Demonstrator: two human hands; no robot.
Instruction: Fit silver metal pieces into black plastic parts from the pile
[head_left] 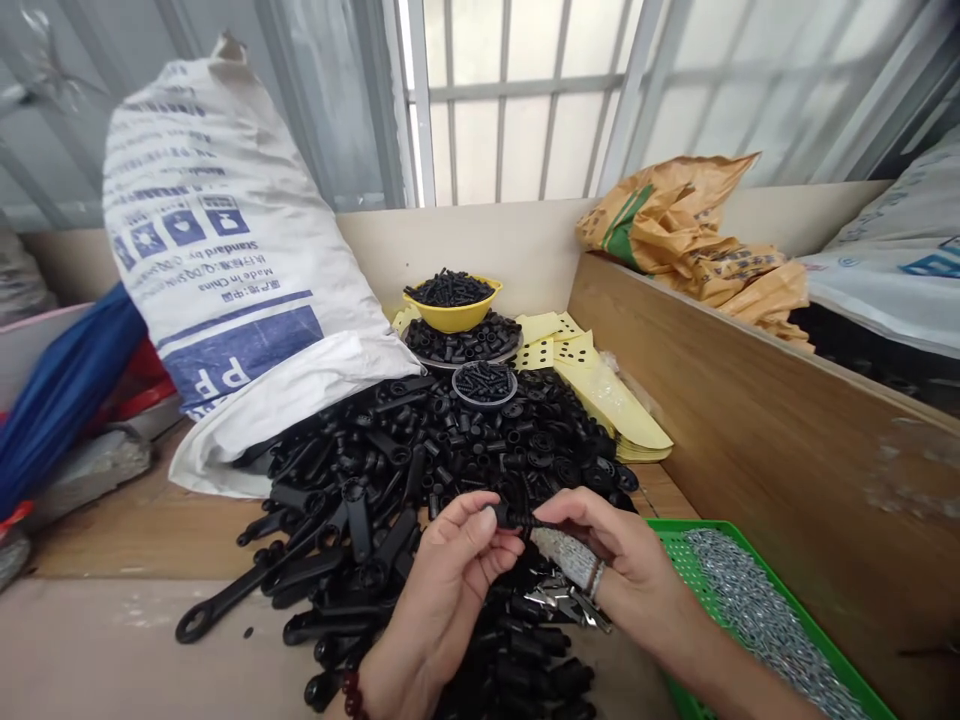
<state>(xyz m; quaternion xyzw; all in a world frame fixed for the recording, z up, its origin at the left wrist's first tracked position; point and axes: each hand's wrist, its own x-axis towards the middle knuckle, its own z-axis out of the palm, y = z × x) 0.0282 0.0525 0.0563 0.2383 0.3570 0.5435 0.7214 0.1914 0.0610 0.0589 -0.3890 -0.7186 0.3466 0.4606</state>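
My left hand and my right hand meet over a big heap of black plastic parts on the table. Both pinch a small black plastic piece between fingertips, left from the left end, right from the right. Under my right hand's fingers lies a grey textured piece, and several small shiny metal clips sit just below on the heap. Long black handles stick out of the pile toward the lower left.
A white printed sack leans at the left, spilling the parts. Behind the heap stand a yellow bowl, a plate and a small cup of black pieces, plus yellow sheets. A green tray holds metal chain. A wooden partition runs along the right.
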